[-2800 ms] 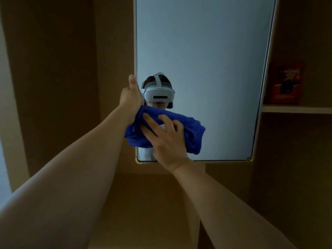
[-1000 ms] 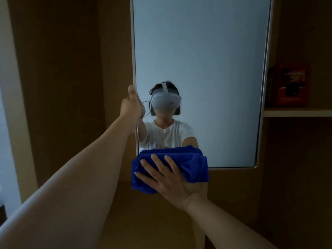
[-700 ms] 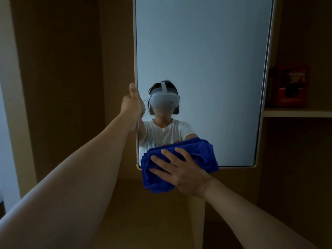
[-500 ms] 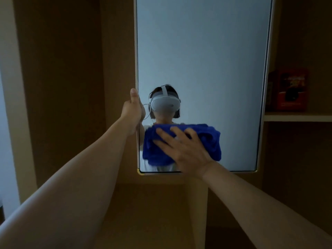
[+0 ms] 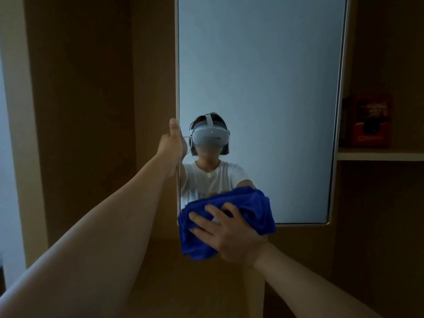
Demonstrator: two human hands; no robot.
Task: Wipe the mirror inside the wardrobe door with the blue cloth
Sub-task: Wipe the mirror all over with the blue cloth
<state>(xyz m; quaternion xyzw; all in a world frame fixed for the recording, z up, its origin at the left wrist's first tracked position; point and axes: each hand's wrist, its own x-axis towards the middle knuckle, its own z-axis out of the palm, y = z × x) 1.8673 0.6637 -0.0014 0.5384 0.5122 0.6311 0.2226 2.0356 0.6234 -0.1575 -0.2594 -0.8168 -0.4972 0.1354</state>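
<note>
cloth position: the blue cloth [image 5: 227, 222] now sits at the mirror's lower left corner, its lower half hanging past the bottom edge onto the wood below — half a second ago it was higher, wholly on the glass under the reflected headset.
stroke: the cloth goes down, up and down again over the last second, so this reads as short vertical passes along the bottom strip.
right hand: the right hand [image 5: 229, 235] presses the bunched cloth against the glass with fingers spread over it, the tips curling slightly into the folds; it grasps the cloth more than it merely pushes it.
left hand: the left hand [image 5: 172, 142] is clenched round the left edge of the mirror [image 5: 259, 76], thumb up along the frame — it has held this same spot through all the earlier views, steadying the door.
reflection: a person in a white top and a headset shows in the lower left of the glass, uncovered again now that the cloth has dropped.
surroundings: a red box [image 5: 369, 121] stands on a shelf [image 5: 380, 156] to the right, apart from the work.
meaning for the task: wiping is under way but only the lower left area is being covered; the tall upper part and the right side look still to be done — judged from where the cloth travels.
risk: with the cloth overrunning the bottom edge, part of each pass is spent on wood, not glass.
</note>
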